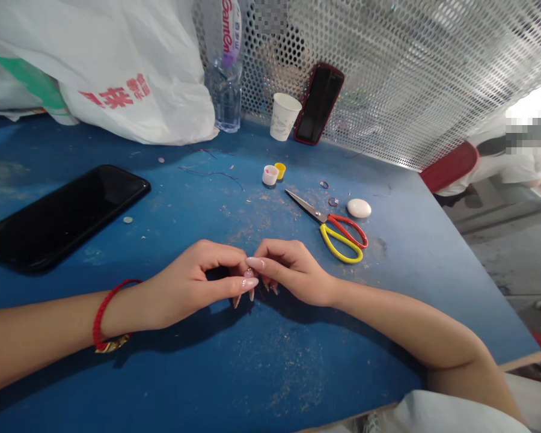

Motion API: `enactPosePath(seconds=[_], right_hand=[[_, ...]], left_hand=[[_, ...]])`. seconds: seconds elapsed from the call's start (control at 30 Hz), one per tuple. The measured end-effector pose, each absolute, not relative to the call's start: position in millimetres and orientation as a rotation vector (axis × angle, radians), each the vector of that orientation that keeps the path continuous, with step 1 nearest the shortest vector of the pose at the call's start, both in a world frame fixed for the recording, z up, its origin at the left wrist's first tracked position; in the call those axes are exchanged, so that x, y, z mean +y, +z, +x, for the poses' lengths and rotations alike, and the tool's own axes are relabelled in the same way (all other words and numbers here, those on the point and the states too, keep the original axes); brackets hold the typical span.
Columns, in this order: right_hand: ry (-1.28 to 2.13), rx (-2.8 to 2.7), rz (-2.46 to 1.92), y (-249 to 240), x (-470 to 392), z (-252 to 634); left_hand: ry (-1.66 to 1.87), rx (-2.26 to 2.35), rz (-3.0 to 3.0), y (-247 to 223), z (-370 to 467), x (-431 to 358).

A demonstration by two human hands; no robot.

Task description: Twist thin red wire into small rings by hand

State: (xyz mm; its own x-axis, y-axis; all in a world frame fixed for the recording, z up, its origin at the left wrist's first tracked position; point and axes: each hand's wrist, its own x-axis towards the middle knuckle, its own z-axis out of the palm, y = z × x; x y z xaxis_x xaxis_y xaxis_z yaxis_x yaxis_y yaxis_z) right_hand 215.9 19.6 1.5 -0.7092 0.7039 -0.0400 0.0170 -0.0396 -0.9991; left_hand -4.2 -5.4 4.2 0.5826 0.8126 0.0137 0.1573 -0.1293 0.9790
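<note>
My left hand (198, 279), with a red bracelet (103, 316) at its wrist, is closed in a pinch on a small pink bead (249, 273). Close against it on the right, my right hand (293, 270) is also closed, its thumb tip touching the area just above the bead. What its fingers pinch is too small and hidden to name. Both hands are just over the blue table (279, 355). Scissors (324, 222) with one red and one yellow handle lie beyond my right hand, blades partly spread.
A black phone (63, 216) lies left. Small white (270, 175) and yellow (280, 170) cups, a white oval object (359, 208) and threads lie ahead. Behind stand a plastic bag (139, 66), bottle (225, 90), paper cup (284, 117) and phone (320, 103) against perforated metal. A person sits far right.
</note>
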Motion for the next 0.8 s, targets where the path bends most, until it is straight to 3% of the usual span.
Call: enactPosePath(seconds=[0.8], right_hand=[[1.767,-1.760,-0.765,1.8,18.3,216.5]], left_hand=[[0.697,0.847,1.625,3.9,-5.2,-6.4]])
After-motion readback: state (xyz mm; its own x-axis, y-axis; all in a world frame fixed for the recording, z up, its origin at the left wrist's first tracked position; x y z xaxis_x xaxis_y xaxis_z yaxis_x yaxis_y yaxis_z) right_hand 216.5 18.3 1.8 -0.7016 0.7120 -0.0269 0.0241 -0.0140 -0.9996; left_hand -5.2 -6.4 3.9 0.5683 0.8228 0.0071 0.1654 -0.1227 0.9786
